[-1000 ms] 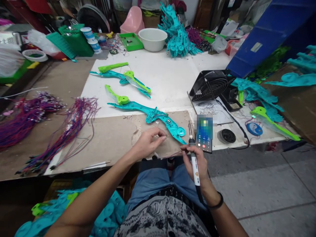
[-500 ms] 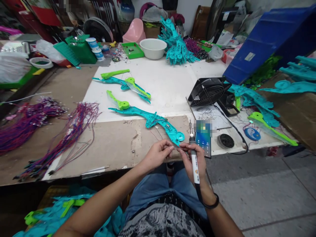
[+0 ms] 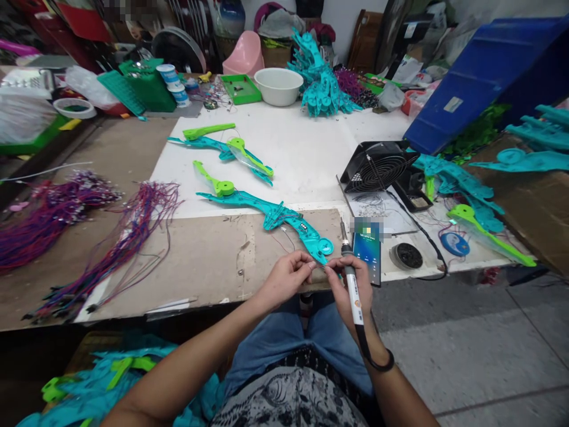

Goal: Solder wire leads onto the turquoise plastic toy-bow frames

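Observation:
My right hand (image 3: 354, 287) is closed around a soldering iron (image 3: 352, 290) with a grey and white handle, its tip pointing up and away from me. That hand's thumb and forefinger also pinch close to the near end of a teal plastic bow-shaped part (image 3: 271, 209). My left hand (image 3: 291, 274) is closed in a pinch at the same end; whatever small thing lies between its fingertips is too tiny to make out, perhaps a thin wire. Thin wires and a small dark component show on the teal part. A lime green piece (image 3: 223, 188) lies against its far end.
A phone (image 3: 368, 255) lies right of the iron, near a round tin (image 3: 408, 255) and a black fan (image 3: 377, 166). Wire bundles (image 3: 146, 219) spread at left. Another teal and green assembly (image 3: 213, 145) lies farther back. A blue bin (image 3: 480, 77) leans at right.
Both hands stay at the near end of the teal part, with only slight finger movement. The soldering iron has shifted very slightly. The phone's screen looks different.

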`<control>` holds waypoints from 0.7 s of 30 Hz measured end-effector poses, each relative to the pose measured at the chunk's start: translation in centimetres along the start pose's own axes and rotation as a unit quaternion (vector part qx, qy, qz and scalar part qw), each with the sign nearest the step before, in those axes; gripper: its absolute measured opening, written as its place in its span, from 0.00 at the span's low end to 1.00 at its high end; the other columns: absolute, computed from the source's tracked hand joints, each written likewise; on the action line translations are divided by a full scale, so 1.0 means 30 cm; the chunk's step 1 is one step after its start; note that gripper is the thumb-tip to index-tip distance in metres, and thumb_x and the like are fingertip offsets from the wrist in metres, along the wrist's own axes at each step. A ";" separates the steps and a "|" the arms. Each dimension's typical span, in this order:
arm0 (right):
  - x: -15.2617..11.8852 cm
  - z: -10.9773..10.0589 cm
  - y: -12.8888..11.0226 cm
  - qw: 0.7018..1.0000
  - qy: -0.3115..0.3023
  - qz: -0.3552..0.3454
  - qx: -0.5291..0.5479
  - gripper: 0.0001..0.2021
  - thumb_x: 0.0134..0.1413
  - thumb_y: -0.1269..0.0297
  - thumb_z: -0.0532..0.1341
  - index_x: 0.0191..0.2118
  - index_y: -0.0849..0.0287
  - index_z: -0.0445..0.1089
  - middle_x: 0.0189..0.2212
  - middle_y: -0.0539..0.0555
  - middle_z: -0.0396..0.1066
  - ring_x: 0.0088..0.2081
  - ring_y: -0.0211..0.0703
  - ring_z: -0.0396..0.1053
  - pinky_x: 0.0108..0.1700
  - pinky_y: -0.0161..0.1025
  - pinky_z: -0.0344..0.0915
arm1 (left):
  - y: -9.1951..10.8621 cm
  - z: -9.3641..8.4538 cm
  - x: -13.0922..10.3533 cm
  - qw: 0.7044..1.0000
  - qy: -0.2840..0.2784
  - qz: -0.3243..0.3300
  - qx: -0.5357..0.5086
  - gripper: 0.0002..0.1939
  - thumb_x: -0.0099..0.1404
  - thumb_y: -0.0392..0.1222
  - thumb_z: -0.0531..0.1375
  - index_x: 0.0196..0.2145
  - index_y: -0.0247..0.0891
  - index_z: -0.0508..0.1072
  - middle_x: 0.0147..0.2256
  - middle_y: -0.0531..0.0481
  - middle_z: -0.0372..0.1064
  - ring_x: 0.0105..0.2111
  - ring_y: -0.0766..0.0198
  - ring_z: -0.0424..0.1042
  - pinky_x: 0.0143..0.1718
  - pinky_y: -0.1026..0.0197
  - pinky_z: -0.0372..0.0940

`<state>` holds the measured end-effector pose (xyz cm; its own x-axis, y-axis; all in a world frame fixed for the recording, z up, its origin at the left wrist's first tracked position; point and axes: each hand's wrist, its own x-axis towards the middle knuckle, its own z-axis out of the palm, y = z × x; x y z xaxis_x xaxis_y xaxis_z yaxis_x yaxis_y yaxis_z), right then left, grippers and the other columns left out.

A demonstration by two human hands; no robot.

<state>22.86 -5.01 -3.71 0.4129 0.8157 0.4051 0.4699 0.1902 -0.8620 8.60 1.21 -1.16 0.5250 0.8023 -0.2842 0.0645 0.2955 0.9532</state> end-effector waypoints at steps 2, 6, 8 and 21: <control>0.004 0.001 -0.006 1.000 0.000 -0.002 -0.009 0.12 0.53 0.67 0.63 0.43 0.55 0.63 0.30 0.49 0.72 0.32 0.38 0.73 0.37 0.38 0.71 | -0.002 -0.001 0.002 1.000 -0.010 -0.005 0.003 0.17 0.57 0.54 0.60 0.32 0.35 0.70 0.22 0.55 0.62 0.21 0.69 0.58 0.23 0.66 0.53; 0.005 0.006 -0.009 1.000 -0.006 0.015 -0.009 0.11 0.53 0.66 0.64 0.42 0.55 0.63 0.29 0.48 0.71 0.31 0.37 0.72 0.37 0.37 0.70 | -0.007 -0.009 0.011 0.999 -0.015 -0.006 0.028 0.16 0.57 0.53 0.61 0.29 0.35 0.71 0.22 0.55 0.62 0.22 0.69 0.57 0.23 0.66 0.50; 0.006 0.009 -0.006 1.000 -0.013 0.028 0.000 0.11 0.53 0.66 0.63 0.42 0.55 0.63 0.29 0.48 0.71 0.31 0.37 0.72 0.36 0.37 0.70 | -0.008 -0.014 0.016 0.999 -0.024 -0.003 0.034 0.16 0.57 0.53 0.61 0.28 0.35 0.72 0.21 0.55 0.61 0.22 0.70 0.55 0.23 0.65 0.49; 0.053 -0.013 0.007 0.992 -0.087 0.033 0.086 0.13 0.54 0.69 0.63 0.44 0.52 0.62 0.35 0.50 0.74 0.39 0.38 0.73 0.43 0.38 0.70 | 0.010 -0.030 0.054 0.989 -0.078 -0.103 -0.078 0.26 0.47 0.61 0.67 0.29 0.34 0.69 0.17 0.61 0.53 0.19 0.73 0.48 0.21 0.66 0.40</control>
<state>23.91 -3.87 -3.13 0.2902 0.9090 0.2992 0.2991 0.2109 -0.9306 8.71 3.05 -1.43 0.6391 0.6309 -0.4399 0.0588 0.5302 0.8459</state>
